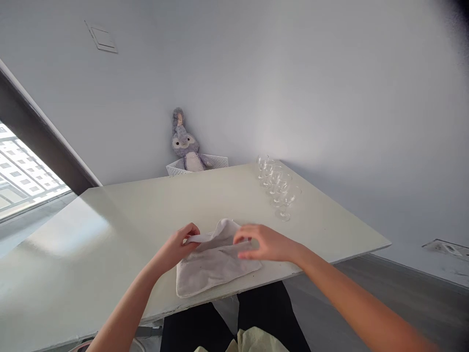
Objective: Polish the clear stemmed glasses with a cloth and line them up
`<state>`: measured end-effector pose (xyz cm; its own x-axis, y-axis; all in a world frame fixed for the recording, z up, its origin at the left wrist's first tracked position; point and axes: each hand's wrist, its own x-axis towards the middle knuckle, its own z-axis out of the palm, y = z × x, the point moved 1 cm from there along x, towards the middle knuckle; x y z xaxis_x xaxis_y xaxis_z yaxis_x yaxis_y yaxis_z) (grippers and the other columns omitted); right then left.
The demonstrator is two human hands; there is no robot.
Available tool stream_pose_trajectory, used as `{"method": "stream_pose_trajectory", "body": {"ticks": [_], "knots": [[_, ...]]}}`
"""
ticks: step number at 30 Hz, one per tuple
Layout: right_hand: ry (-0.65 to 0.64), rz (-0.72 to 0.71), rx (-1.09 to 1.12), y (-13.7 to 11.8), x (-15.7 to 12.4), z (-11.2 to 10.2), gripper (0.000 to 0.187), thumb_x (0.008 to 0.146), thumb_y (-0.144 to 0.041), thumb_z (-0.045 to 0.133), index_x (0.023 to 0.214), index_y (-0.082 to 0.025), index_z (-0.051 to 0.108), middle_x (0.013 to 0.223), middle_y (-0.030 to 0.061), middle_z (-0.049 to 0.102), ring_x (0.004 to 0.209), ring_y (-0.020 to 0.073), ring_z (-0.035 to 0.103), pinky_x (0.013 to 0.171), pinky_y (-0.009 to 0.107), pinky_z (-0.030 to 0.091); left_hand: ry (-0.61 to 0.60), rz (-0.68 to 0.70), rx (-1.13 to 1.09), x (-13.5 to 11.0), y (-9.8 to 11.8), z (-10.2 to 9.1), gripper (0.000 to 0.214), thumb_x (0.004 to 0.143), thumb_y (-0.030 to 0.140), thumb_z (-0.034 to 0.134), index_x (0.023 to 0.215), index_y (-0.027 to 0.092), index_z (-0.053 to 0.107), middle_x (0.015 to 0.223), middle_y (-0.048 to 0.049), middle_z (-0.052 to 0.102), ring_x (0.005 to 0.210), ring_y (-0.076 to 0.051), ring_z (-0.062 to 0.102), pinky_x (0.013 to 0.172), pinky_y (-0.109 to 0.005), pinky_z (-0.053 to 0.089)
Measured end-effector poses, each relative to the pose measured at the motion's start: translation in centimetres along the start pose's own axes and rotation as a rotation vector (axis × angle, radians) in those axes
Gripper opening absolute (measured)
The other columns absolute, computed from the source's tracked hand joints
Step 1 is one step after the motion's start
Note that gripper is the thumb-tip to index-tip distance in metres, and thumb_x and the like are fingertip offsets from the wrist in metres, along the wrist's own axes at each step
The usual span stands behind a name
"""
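Observation:
A white cloth (210, 266) lies on the pale table (120, 220) near its front edge, its far edge lifted and folded over. My left hand (179, 247) pinches the raised edge at the cloth's left side. At the cloth's right side my right hand (266, 243) also grips the lifted edge, its fingers curled over it and slightly blurred.
A row of several clear stemmed glasses (278, 188) stands at the table's far right. A grey plush toy (185, 144) sits in a white basket (216, 161) behind the table against the wall. A window (22, 171) is at the left.

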<state>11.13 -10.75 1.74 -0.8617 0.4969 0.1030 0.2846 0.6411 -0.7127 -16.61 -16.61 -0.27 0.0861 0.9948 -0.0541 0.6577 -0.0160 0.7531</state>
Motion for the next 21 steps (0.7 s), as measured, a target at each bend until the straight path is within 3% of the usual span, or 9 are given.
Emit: {"method": "stream_pose_trajectory", "body": {"ticks": [3, 5, 8, 10, 13, 17, 21], "knots": [[0.136, 0.004, -0.084, 1.5, 3.1, 0.2, 0.051, 0.077, -0.033, 0.066, 0.126, -0.029, 0.049, 0.134, 0.0069, 0.043, 0.123, 0.0259, 0.036, 0.098, 0.04, 0.034, 0.027, 0.012, -0.055, -0.5, 0.3, 1.1, 0.009, 0.082, 0.031, 0.044, 0.082, 0.022, 0.048, 0.083, 0.0008, 0.055, 0.068, -0.013, 0.044, 0.059, -0.024, 0.033], [0.043, 0.019, -0.1, 3.0, 5.6, 0.4, 0.06, 0.066, -0.031, 0.074, 0.122, -0.024, 0.053, 0.139, 0.0097, 0.036, 0.128, 0.0294, 0.029, 0.099, 0.04, 0.033, 0.076, 0.038, -0.079, -0.3, 0.5, 1.4, 0.009, 0.08, 0.03, 0.045, 0.081, 0.022, 0.048, 0.086, 0.0003, 0.056, 0.067, -0.013, 0.043, 0.059, -0.023, 0.033], [-0.09, 0.018, -0.069, 4.8, 8.6, 0.2, 0.028, 0.064, -0.03, 0.073, 0.086, -0.018, 0.063, 0.102, 0.0047, 0.058, 0.098, 0.0227, 0.052, 0.077, 0.029, 0.043, 0.145, 0.058, -0.087, 0.5, 0.6, 0.8, 0.013, 0.079, 0.033, 0.048, 0.086, 0.022, 0.05, 0.088, -0.0006, 0.057, 0.069, -0.013, 0.045, 0.061, -0.023, 0.034], [-0.089, 0.01, -0.066, 5.2, 9.7, -0.4, 0.019, 0.069, -0.032, 0.069, 0.071, -0.017, 0.057, 0.071, -0.0024, 0.053, 0.069, 0.0148, 0.052, 0.06, 0.024, 0.04, 0.186, 0.059, -0.08, 1.1, 0.5, 0.1, 0.018, 0.08, 0.035, 0.048, 0.094, 0.023, 0.051, 0.092, -0.0011, 0.057, 0.073, -0.014, 0.047, 0.063, -0.024, 0.035], [-0.006, -0.01, -0.086, 4.5, 9.9, -1.7, 0.021, 0.071, -0.032, 0.065, 0.069, -0.018, 0.049, 0.063, -0.0057, 0.044, 0.059, 0.0109, 0.044, 0.053, 0.022, 0.031, 0.252, 0.052, -0.056, 1.4, 0.4, -1.1, 0.022, 0.081, 0.036, 0.047, 0.099, 0.024, 0.052, 0.099, -0.0018, 0.058, 0.078, -0.015, 0.05, 0.064, -0.024, 0.036], [0.123, -0.064, -0.151, 2.4, 8.5, -2.7, 0.01, 0.074, -0.022, 0.06, 0.075, -0.019, 0.05, 0.075, -0.0033, 0.051, 0.067, 0.0125, 0.047, 0.058, 0.023, 0.031, 0.316, 0.048, -0.011, 0.6, 0.3, -2.0, 0.015, 0.078, 0.033, 0.051, 0.09, 0.024, 0.054, 0.094, -0.0016, 0.059, 0.084, -0.018, 0.05, 0.063, -0.024, 0.036], [0.17, -0.128, -0.257, 1.4, 6.5, -0.7, 0.011, 0.077, -0.013, 0.054, 0.085, -0.021, 0.056, 0.086, 0.0006, 0.056, 0.079, 0.016, 0.05, 0.067, 0.027, 0.034, 0.309, 0.096, 0.175, -0.9, -0.8, -2.3, 0.009, 0.078, 0.028, 0.048, 0.085, 0.024, 0.053, 0.09, -0.0019, 0.058, 0.085, -0.019, 0.05, 0.067, -0.026, 0.038]]}}
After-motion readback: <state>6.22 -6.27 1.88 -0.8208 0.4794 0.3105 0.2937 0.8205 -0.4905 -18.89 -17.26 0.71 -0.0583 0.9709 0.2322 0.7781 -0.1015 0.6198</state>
